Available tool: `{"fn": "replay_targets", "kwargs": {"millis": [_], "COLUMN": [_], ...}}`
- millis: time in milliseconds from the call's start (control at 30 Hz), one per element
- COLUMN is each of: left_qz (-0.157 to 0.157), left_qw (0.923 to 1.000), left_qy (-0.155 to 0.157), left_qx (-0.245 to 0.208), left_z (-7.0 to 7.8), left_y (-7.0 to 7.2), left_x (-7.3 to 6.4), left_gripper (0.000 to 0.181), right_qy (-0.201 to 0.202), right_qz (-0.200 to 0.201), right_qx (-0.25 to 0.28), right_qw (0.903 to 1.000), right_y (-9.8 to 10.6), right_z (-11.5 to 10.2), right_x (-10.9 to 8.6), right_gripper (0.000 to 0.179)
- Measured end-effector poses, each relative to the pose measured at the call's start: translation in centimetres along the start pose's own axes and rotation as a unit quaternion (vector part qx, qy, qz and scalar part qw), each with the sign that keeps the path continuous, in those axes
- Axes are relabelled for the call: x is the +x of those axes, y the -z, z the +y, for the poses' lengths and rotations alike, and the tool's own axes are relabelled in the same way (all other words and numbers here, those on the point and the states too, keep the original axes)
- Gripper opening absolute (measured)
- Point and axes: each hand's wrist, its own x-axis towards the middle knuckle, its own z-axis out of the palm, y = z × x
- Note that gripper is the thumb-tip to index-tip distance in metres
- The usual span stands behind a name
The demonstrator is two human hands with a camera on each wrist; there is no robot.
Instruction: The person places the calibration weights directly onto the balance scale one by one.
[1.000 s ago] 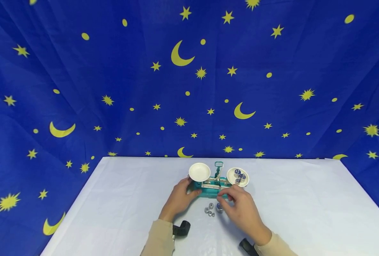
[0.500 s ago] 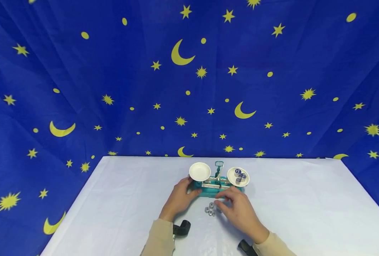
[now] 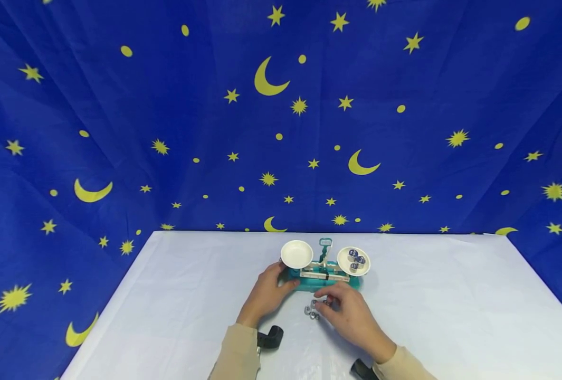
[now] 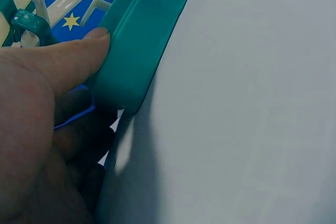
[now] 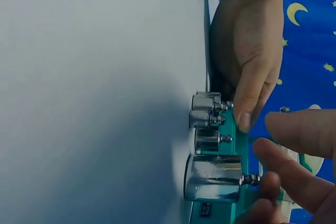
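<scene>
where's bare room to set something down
The white table is bare between its left edge and the left hand, and between the right hand and the table's right edge. The left pan is bare too. Crowded: between the hands, where loose weights stand before the balance; three more sit in the right pan.

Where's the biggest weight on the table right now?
In the right wrist view, the biggest weight is below and just right of centre, beside the smaller weights and in front of the balance, close to the right hand.
</scene>
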Motion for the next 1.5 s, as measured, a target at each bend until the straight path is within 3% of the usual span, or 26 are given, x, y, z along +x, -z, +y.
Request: {"fn": "replay_targets", "kwargs": {"millis": [333,1000,1500], "left_qz": [0.0,0.001,0.002], "left_qw": [1.0,1.0,1.0], "left_qy": [-0.002,0.003,0.002], "left_qx": [0.002,-0.006,-0.003], "left_z": [0.0,0.2,0.2], "left_y": [-0.1,0.2,0.1], "left_x": [-0.1,-0.2,-0.2], "left_gripper": [0.061,0.061,0.062], "right_qy": [-0.034,-0.025,-0.003], "right_qz": [-0.038,-0.014,-0.005], "right_qx": [-0.009,-0.074,-0.085], "right_qw": [0.9987,0.9969,0.9964], "right_y": [-0.2,-1.1,-1.1], "right_z": [0.1,-0.1,0.2], "right_x": [-0.2,0.0,0.1], "right_gripper": [0.024,0.014,0.011]}}
